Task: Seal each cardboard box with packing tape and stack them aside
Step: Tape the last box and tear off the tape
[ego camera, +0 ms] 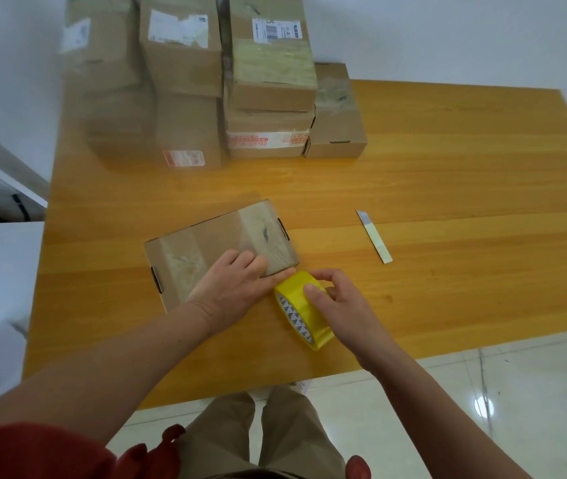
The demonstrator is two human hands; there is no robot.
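Note:
A flat brown cardboard box (206,247) lies near the front of the wooden table (448,174), with old clear tape across its top. My left hand (233,285) rests on the box's near right corner, fingers curled over the top. Right beside that corner, my right hand (334,299) grips a yellow roll of packing tape (304,311), thumb on its outer face. The roll stands on edge, touching the box's front corner.
Several sealed cardboard boxes (268,77) are stacked at the table's back left. A utility knife (374,236) lies on the table to the right of the box. The table's front edge is close to my legs; white tiled floor lies beyond.

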